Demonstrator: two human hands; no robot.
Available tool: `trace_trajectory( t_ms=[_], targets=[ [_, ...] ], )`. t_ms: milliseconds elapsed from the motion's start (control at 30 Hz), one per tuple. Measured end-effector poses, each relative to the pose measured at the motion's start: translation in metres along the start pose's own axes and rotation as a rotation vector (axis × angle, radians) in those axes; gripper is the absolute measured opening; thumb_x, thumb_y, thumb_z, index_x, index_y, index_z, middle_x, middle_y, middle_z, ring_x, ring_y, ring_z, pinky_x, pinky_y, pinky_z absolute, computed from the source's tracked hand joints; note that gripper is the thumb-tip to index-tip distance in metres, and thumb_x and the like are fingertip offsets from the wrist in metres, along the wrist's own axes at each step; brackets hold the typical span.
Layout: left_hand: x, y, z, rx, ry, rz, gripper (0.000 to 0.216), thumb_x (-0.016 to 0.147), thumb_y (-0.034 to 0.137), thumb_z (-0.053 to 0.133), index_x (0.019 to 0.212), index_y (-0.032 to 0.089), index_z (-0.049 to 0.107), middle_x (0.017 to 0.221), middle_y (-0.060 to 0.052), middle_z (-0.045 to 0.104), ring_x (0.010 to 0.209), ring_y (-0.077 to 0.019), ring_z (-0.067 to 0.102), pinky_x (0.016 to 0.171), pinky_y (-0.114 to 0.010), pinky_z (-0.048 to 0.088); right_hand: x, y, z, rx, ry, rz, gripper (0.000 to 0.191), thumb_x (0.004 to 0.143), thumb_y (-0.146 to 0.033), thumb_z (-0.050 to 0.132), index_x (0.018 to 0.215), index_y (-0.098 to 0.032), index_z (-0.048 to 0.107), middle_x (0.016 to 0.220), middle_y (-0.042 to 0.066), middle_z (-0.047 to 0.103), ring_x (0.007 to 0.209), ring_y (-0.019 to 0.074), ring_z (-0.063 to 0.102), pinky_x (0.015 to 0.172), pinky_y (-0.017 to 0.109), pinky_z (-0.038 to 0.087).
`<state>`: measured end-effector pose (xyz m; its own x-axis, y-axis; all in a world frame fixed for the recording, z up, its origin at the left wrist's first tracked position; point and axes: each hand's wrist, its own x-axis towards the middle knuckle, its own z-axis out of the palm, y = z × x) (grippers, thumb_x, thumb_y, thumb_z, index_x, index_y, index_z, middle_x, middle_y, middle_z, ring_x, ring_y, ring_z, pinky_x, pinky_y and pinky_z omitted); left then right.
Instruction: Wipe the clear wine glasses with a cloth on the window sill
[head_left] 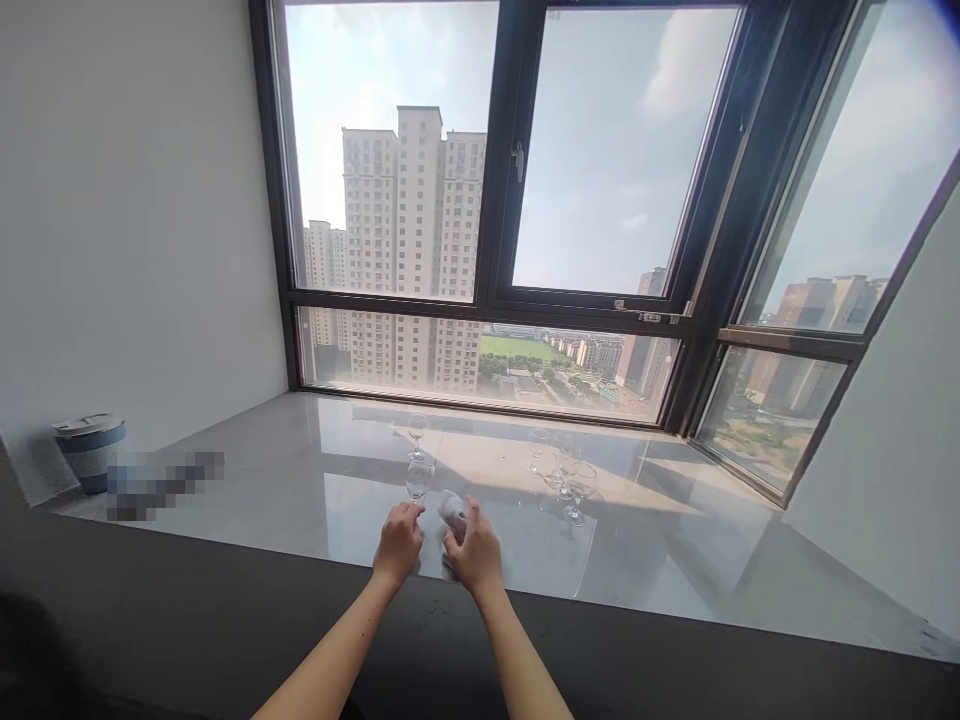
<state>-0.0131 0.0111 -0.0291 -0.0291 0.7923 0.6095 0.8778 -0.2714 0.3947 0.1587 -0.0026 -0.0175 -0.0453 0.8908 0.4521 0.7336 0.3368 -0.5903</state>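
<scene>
My left hand (pixel 400 545) is closed with its fingertips at the stem of a clear wine glass (pixel 419 482), whose bowl stands upright above them. The foot of this glass is hidden by the hand. A crumpled light grey cloth (pixel 452 510) is gripped in my right hand (pixel 477 548), just right of the glass and apart from it. Another clear stemmed glass (pixel 418 436) stands on the sill behind the held one.
Several clear stemmed glasses (pixel 576 492) stand close together on the glossy sill (pixel 510 545) to the right. A lidded blue-and-white tub (pixel 90 450) sits at the far left, beside a blurred patch. Dark-framed windows (pixel 480 312) rise behind the sill.
</scene>
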Motion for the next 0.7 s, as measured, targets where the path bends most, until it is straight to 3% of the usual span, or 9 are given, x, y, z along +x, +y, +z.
trace_trajectory(
  t_ms=[167,367,467,567,700],
  targets=[
    [-0.001,0.002,-0.002,-0.006,0.049,-0.032,0.024,0.078,0.001,0.037,0.080,0.020,0.052,0.077,-0.003,0.056,0.077,-0.0184,0.055,0.068,-0.029,0.042,0.000,0.004,0.000,0.121,0.112,-0.029,0.059,0.084,-0.030,0.049,0.140,-0.020,0.031,0.113,0.011,0.058,0.102,0.0254,0.058,0.080,0.034,0.047],
    [-0.003,0.004,-0.002,-0.046,0.088,-0.050,0.017,0.084,0.007,0.035,0.083,0.021,0.045,0.075,-0.001,0.052,0.067,-0.0159,0.052,0.061,-0.025,0.040,0.013,-0.011,-0.015,0.191,0.317,-0.068,0.050,0.088,-0.030,0.044,0.137,-0.022,0.034,0.109,0.010,0.057,0.104,0.0253,0.054,0.087,0.040,0.045],
    [-0.003,0.005,-0.001,-0.047,0.126,-0.002,0.017,0.084,0.007,0.036,0.083,0.022,0.043,0.076,-0.002,0.052,0.070,-0.0170,0.052,0.064,-0.027,0.041,0.026,-0.034,-0.021,0.267,0.273,-0.095,0.059,0.086,-0.036,0.051,0.139,-0.022,0.030,0.112,0.009,0.057,0.099,0.0234,0.056,0.084,0.037,0.046],
    [-0.003,0.005,-0.001,-0.035,0.145,0.062,0.019,0.081,0.003,0.037,0.081,0.022,0.043,0.074,-0.002,0.052,0.073,-0.0181,0.052,0.066,-0.028,0.042,0.041,-0.059,-0.022,0.309,0.122,-0.058,0.079,0.077,-0.041,0.064,0.142,-0.021,0.025,0.113,0.008,0.059,0.094,0.0228,0.059,0.081,0.036,0.047],
    [-0.003,0.004,0.001,-0.060,0.176,0.092,0.019,0.083,0.003,0.037,0.080,0.021,0.044,0.075,-0.002,0.052,0.075,-0.0175,0.053,0.067,-0.029,0.043,0.059,-0.077,-0.024,0.284,0.064,0.052,0.077,0.073,-0.035,0.065,0.140,-0.018,0.030,0.116,0.011,0.059,0.100,0.0247,0.059,0.083,0.035,0.046]
  ],
)
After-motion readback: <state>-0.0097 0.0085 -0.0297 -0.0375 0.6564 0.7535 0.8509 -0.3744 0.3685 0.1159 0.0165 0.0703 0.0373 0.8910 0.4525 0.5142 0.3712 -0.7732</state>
